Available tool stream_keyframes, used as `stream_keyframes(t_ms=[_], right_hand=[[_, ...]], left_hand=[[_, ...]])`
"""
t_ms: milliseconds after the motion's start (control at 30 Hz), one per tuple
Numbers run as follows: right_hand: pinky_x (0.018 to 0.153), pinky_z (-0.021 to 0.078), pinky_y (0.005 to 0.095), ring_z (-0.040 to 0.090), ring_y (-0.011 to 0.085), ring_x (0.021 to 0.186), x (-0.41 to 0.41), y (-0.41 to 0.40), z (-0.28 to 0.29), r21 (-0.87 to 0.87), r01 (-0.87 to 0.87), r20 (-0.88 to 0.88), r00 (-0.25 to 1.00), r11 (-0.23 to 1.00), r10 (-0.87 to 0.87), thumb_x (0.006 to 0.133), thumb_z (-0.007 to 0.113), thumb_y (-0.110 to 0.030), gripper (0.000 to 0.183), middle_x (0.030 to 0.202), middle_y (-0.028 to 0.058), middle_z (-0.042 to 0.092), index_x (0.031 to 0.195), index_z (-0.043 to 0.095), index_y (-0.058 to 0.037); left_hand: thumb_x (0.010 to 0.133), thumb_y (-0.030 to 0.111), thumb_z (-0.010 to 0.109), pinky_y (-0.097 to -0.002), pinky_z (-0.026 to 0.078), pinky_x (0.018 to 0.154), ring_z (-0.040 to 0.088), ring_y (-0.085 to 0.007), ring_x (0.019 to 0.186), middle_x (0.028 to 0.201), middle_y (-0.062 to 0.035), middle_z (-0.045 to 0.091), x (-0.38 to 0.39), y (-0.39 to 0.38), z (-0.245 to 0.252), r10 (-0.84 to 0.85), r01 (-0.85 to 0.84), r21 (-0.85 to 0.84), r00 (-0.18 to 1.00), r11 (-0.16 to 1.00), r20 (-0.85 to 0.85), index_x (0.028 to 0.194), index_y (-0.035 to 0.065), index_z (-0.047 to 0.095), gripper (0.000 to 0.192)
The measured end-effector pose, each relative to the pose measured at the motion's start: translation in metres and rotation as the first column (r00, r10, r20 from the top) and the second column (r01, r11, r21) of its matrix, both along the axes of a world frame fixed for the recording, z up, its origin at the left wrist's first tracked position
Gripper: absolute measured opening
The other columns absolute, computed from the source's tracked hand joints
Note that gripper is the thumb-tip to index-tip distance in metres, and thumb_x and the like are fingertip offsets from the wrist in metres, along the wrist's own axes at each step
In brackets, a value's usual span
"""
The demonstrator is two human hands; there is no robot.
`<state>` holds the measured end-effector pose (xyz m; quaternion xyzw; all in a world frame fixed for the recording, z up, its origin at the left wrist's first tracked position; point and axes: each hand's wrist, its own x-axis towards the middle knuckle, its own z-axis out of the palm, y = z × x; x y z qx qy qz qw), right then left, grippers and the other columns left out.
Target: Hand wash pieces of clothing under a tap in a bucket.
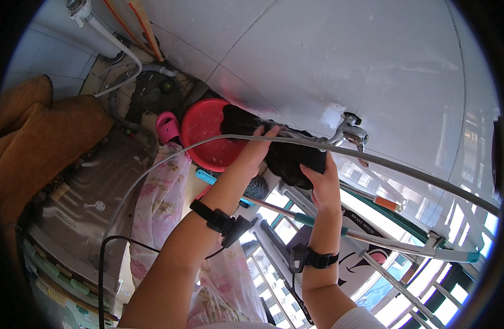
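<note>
My left hand (pixel 258 152) presses on the middle of a black cloth item (pixel 291 158), its fingertips on the upper side where water seems to run. My right hand (pixel 324 181) grips the cloth's right end, thumb on the near face and fingers behind. A chrome wall tap (pixel 348 133) has its spout at the cloth's upper right edge. The cloth's left end hangs over a red plastic basin (pixel 213 154), which stands on the floor against the tiled wall. A grey cable or hose crosses the view in front of my left wrist.
A pink clog (pixel 168 126) is beside the basin. A blue-handled brush (pixel 206 177) lies below it. Metal mop poles (pixel 383 238) slant at the right, by a box with a cartoon face. A brown mat (pixel 50 131) drapes over a metal surface (pixel 99 193) at left. A white drain hose (pixel 120 41) bends down to the floor.
</note>
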<state>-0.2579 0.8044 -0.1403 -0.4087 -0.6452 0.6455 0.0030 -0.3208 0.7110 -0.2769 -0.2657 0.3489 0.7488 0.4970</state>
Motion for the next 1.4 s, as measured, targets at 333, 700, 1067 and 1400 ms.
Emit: stream_keyframes(t_ms=[333,700,1067,1400], right_hand=[[0.089,0.0411,0.0333,0.052,0.0224,0.101,0.010,-0.009,-0.008,-0.283,0.173,-0.187,0.955,0.943,-0.231,0.072,0.056,0.006,0.049,0.110,0.0109,0.053,0.118,0.043,-0.0009],[0.091,0.0398,0.0369,0.049,0.0209,0.104,0.006,0.014,-0.051,-0.385,0.305,-0.164,0.906,0.871,-0.389,0.086,0.050,-0.017,0.041,0.109,0.0070,0.052,0.124,0.036,-0.0070],[0.071,0.0422,0.0322,0.053,0.0202,0.072,-0.055,-0.034,-0.076,0.613,0.121,-0.255,0.966,0.780,0.050,0.073,0.064,-0.017,0.025,0.077,0.0105,0.056,0.089,0.053,-0.0004],[0.076,0.0369,0.0264,0.045,0.0152,0.082,-0.044,-0.016,-0.086,0.531,0.225,-0.278,0.957,0.817,-0.083,0.082,0.051,-0.011,0.015,0.089,0.0075,0.051,0.090,0.052,0.0014]], left_hand=[[0.081,0.059,0.040,-0.0392,0.040,0.091,0.053,-0.0256,0.100,0.109,-0.0095,0.056,0.007,0.000,0.020,0.002,-0.190,0.288,0.838,0.939,0.546,0.114,0.0084,0.050,0.061],[0.082,0.030,0.057,-0.0327,0.046,0.076,0.054,-0.0173,0.074,0.079,-0.0047,0.056,-0.001,0.023,0.005,0.407,-0.601,0.345,0.770,0.720,0.492,0.086,0.0082,0.053,0.022],[0.087,0.035,0.048,-0.0283,0.041,0.079,0.052,-0.0132,0.088,0.095,-0.0042,0.055,-0.003,0.003,0.025,0.282,-0.277,0.205,0.960,0.939,0.007,0.102,0.0065,0.053,0.032],[0.088,0.030,0.048,-0.0268,0.037,0.089,0.049,-0.0132,0.101,0.114,-0.0025,0.051,0.006,0.002,0.043,0.199,-0.185,0.244,0.979,0.952,-0.035,0.119,0.0086,0.046,0.038]])
